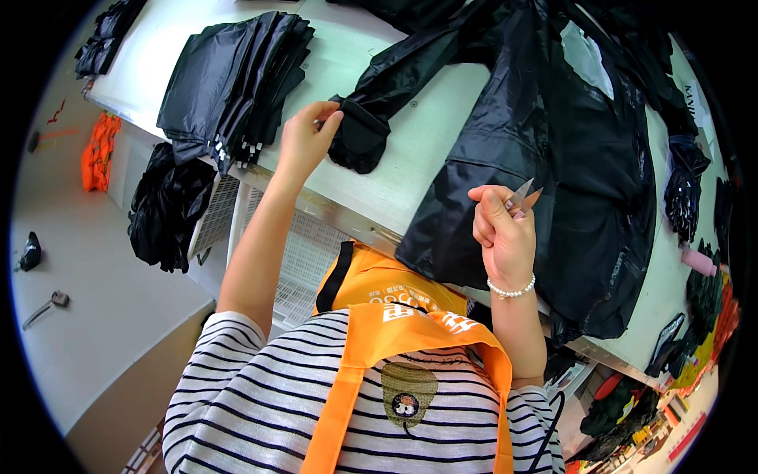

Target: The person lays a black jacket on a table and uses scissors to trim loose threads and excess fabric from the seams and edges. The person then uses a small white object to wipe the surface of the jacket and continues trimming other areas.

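Observation:
A shiny black jacket (pixel 596 197) lies spread on the white table, one sleeve (pixel 395 73) stretched out toward the left. My left hand (pixel 306 144) is closed at that sleeve's end, thumb and forefinger pinching the edge of the dark cuff (pixel 359 138). Whether a loose thread is also between those fingertips is too small to tell. Over the jacket's lower part, my right hand (pixel 503 233) is curled around a small pair of thread snips (pixel 523 195). Their pointed blades stick up past the fingers and stand apart.
On the left of the white table (pixel 418 170) sits a stack of folded black garments (pixel 237 75). Below it, black cloth (pixel 167 205) hangs over a white basket (pixel 213 217). More black clothing and a pink cylinder (pixel 698 261) lie at the right. An orange garment (pixel 99 152) hangs far left.

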The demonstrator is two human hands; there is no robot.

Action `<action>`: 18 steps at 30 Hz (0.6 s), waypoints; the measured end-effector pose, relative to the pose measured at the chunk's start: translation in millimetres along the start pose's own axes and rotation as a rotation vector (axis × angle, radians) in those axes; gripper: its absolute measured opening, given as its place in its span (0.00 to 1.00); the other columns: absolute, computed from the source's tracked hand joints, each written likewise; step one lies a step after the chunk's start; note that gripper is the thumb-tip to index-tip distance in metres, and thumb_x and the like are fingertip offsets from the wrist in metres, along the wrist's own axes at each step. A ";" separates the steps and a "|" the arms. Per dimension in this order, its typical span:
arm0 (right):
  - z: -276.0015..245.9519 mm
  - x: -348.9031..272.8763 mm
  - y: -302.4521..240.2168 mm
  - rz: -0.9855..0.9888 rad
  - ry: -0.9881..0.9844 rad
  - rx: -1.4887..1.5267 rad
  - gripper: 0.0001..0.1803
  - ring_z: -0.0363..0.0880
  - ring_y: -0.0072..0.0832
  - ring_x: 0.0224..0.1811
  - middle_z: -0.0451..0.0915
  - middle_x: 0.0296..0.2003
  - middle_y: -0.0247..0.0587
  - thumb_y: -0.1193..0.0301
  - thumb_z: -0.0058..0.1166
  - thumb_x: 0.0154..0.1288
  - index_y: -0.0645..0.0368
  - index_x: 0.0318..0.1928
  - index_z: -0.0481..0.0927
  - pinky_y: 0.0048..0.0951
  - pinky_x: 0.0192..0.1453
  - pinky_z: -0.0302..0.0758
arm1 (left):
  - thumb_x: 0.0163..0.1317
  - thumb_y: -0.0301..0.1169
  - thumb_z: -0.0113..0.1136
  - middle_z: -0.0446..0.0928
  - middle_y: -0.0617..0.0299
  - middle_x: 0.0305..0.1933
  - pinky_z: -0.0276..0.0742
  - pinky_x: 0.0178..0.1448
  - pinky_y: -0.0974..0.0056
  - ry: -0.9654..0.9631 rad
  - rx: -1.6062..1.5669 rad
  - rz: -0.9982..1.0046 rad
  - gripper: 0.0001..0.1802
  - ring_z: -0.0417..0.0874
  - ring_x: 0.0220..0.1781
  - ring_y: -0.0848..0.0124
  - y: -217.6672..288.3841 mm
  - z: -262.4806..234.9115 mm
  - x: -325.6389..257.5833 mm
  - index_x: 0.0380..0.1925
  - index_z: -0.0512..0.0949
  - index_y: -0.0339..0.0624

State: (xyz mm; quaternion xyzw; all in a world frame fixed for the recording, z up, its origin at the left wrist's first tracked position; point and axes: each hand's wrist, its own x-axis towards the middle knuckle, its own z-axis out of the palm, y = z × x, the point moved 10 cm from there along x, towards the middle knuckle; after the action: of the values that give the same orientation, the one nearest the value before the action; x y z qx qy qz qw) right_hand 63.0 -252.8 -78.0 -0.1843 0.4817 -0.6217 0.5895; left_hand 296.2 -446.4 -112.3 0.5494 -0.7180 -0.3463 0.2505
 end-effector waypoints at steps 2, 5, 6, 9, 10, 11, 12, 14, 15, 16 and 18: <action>10.8 7.3 0.8 -0.001 0.081 -0.015 0.14 0.49 0.11 0.13 0.59 0.13 0.22 0.64 0.53 0.66 0.65 0.32 0.80 0.18 0.17 0.45 | 0.57 0.34 0.61 0.79 0.55 0.43 0.72 0.51 0.64 -0.008 0.092 0.074 0.19 0.79 0.46 0.63 -4.9 4.3 18.1 0.47 0.77 0.38; 11.2 18.9 1.2 -0.020 0.132 0.049 0.21 0.50 0.12 0.12 0.59 0.13 0.23 0.59 0.49 0.68 0.63 0.25 0.77 0.18 0.16 0.45 | 0.50 0.38 0.65 0.76 0.54 0.46 0.69 0.56 0.58 0.108 0.307 0.389 0.26 0.75 0.51 0.56 18.4 13.2 24.9 0.50 0.74 0.41; 10.5 22.9 -0.6 -0.033 0.134 0.085 0.24 0.50 0.12 0.12 0.59 0.12 0.24 0.56 0.48 0.69 0.63 0.22 0.76 0.18 0.16 0.45 | 0.47 0.40 0.67 0.75 0.55 0.49 0.65 0.60 0.55 0.066 0.298 0.384 0.33 0.72 0.54 0.55 16.9 20.0 28.0 0.55 0.70 0.43; 14.1 30.1 -12.5 -0.109 0.150 0.160 0.31 0.50 0.14 0.11 0.59 0.12 0.26 0.49 0.40 0.70 0.60 0.16 0.71 0.18 0.15 0.46 | 0.46 0.41 0.68 0.75 0.53 0.49 0.64 0.61 0.53 -0.238 0.327 0.365 0.35 0.72 0.55 0.54 12.5 44.2 29.9 0.56 0.69 0.44; 18.6 33.0 -12.4 -0.073 0.113 0.219 0.30 0.50 0.13 0.11 0.62 0.14 0.27 0.47 0.39 0.69 0.62 0.23 0.73 0.17 0.15 0.47 | 0.47 0.36 0.67 0.77 0.52 0.43 0.69 0.55 0.58 -0.232 0.334 0.412 0.29 0.76 0.47 0.56 12.6 47.1 31.7 0.51 0.73 0.43; 25.6 36.5 -11.3 -0.029 0.073 0.283 0.31 0.51 0.13 0.12 0.64 0.15 0.27 0.46 0.37 0.69 0.63 0.30 0.75 0.17 0.15 0.47 | 0.49 0.35 0.66 0.78 0.54 0.41 0.71 0.52 0.60 -0.295 0.191 0.308 0.26 0.77 0.44 0.60 3.9 49.0 35.6 0.49 0.74 0.41; 32.4 39.3 -10.5 0.014 0.031 0.347 0.33 0.51 0.12 0.12 0.66 0.17 0.28 0.44 0.35 0.69 0.65 0.36 0.77 0.16 0.16 0.48 | 0.50 0.33 0.65 0.78 0.57 0.38 0.72 0.49 0.63 -0.356 0.048 0.201 0.23 0.78 0.42 0.64 -4.2 52.0 36.4 0.47 0.75 0.40; 37.5 42.0 -6.9 0.026 -0.079 0.377 0.30 0.54 0.09 0.15 0.71 0.23 0.28 0.51 0.43 0.69 0.68 0.55 0.72 0.13 0.16 0.51 | 0.59 0.27 0.57 0.78 0.65 0.31 0.73 0.40 0.72 -0.378 -0.249 0.155 0.11 0.77 0.33 0.77 0.2 52.4 31.3 0.41 0.77 0.35; 33.2 43.7 -6.0 -0.003 0.002 0.235 0.27 0.54 0.08 0.16 0.71 0.23 0.27 0.56 0.46 0.68 0.68 0.54 0.73 0.13 0.17 0.51 | 0.60 0.27 0.55 0.79 0.64 0.32 0.73 0.40 0.72 -0.420 -0.449 0.040 0.10 0.77 0.33 0.77 -1.9 56.5 27.3 0.41 0.78 0.35; 32.1 45.0 -5.7 -0.030 0.082 0.093 0.23 0.54 0.07 0.16 0.70 0.23 0.26 0.61 0.50 0.67 0.68 0.53 0.74 0.12 0.18 0.51 | 0.60 0.26 0.54 0.79 0.64 0.33 0.73 0.41 0.73 -0.457 -0.648 -0.079 0.10 0.77 0.34 0.78 -1.0 61.0 22.5 0.40 0.78 0.34; 27.7 49.9 -3.3 -0.125 0.211 -0.193 0.18 0.53 0.05 0.18 0.74 0.25 0.24 0.77 0.58 0.58 0.66 0.51 0.77 0.11 0.21 0.52 | 0.65 0.28 0.48 0.80 0.64 0.35 0.73 0.42 0.74 -0.485 -0.978 -0.227 0.12 0.78 0.35 0.79 20.0 61.8 6.5 0.40 0.78 0.31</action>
State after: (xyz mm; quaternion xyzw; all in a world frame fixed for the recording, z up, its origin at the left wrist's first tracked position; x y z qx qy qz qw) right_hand 71.4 -309.4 -79.3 -0.2036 0.5861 -0.6238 0.4753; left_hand 236.3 -435.8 -136.2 0.3475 -0.4472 -0.7804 0.2650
